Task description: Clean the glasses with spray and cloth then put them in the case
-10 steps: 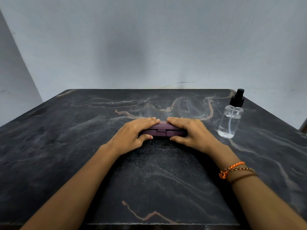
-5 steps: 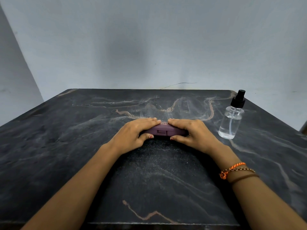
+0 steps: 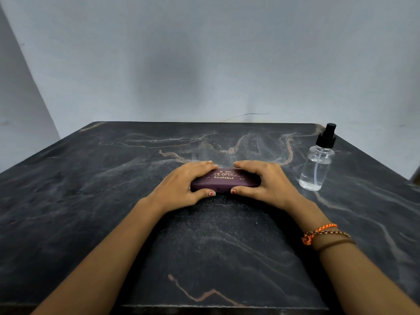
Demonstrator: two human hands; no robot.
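A closed maroon glasses case (image 3: 225, 181) is lying flat on the dark marbled desk (image 3: 91, 189), roughly at its middle, with its long side running left to right. Gold lettering is showing on the lid, partly covered at both ends by the hands.

The left hand (image 3: 181, 186) is gripping the case's left end: the fingers (image 3: 197, 167) are lying over the top and far edge, and the thumb (image 3: 205, 193) is pressing against the near edge. The right hand (image 3: 264, 184) is mirroring this on the right end, with its fingers (image 3: 250, 165) reaching across the lid and its thumb (image 3: 241, 190) sitting on the near side. So each grip is narrow and is holding the case, which is lying between the two hands, pinched front to back at both ends, with only its middle stretch showing. The two thumbs are nearly meeting at the case's front, beside a small catch there.

The lid is sitting down on the base; whether the glasses are inside cannot be told.

A clear spray bottle (image 3: 317, 165) with a black pump top is standing upright on the desk to the right of the right hand, apart from it and from the case. Thread bracelets (image 3: 322, 235), one of them orange, are circling the right wrist.
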